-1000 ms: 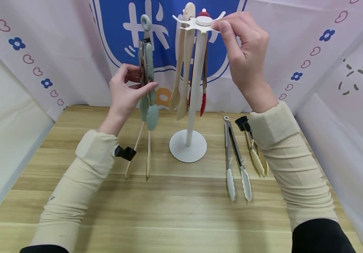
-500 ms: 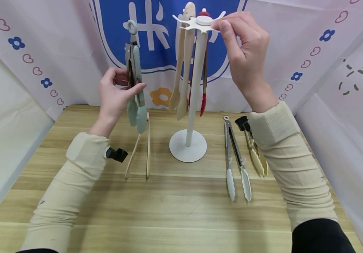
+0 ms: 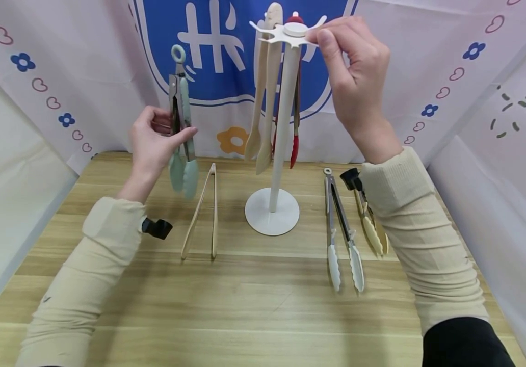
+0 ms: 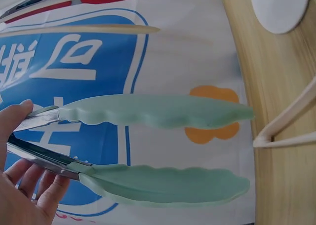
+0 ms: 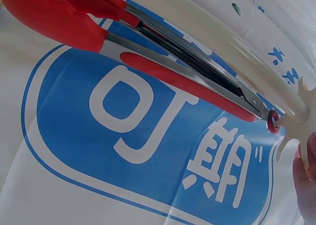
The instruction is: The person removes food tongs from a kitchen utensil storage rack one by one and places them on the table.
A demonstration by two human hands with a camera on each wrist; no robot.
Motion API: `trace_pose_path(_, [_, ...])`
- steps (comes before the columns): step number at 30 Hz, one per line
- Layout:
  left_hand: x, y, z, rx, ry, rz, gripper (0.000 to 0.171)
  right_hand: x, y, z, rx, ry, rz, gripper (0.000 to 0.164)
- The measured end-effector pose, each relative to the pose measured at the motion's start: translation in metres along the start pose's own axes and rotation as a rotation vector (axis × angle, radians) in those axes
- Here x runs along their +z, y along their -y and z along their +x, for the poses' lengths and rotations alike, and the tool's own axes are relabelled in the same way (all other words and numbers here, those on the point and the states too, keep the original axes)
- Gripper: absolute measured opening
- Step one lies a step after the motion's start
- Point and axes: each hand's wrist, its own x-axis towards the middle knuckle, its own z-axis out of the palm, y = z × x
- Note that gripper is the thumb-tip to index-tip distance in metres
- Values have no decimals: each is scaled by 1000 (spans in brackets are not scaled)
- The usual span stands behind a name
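My left hand (image 3: 153,142) grips mint-green tongs (image 3: 182,117) by their metal arms, ring end up, in the air left of the stand. Their two scalloped heads (image 4: 158,110) spread apart in the left wrist view. With thumb and fingers my right hand (image 3: 357,71) pinches an arm of the hooked top of a white stand (image 3: 284,122). Wooden tongs (image 3: 269,92) hang from the stand's left side. Behind its pole hang red tongs (image 3: 295,148), whose ring sits on a hook in the right wrist view.
Light wooden tongs (image 3: 214,214) lie spread on the table (image 3: 263,316) left of the stand's round base. White-tipped tongs (image 3: 343,229) and cream tongs (image 3: 372,224) lie to the right, the latter partly behind my right sleeve. A printed cloth (image 3: 121,76) hangs behind.
My left hand has moved left and slightly down with the mint-green tongs, away from the stand. The wooden tongs on the table are now uncovered. My right hand stays put.
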Motion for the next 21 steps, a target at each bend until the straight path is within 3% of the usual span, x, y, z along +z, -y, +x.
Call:
trace_pose_path(8, [-6, 12, -1, -36, 6, 81, 41, 0, 0, 0, -1, 2, 0, 20])
trace_pose_path(21, [-13, 35, 1, -169, 87, 241, 52, 0, 0, 0, 1, -2, -3, 20])
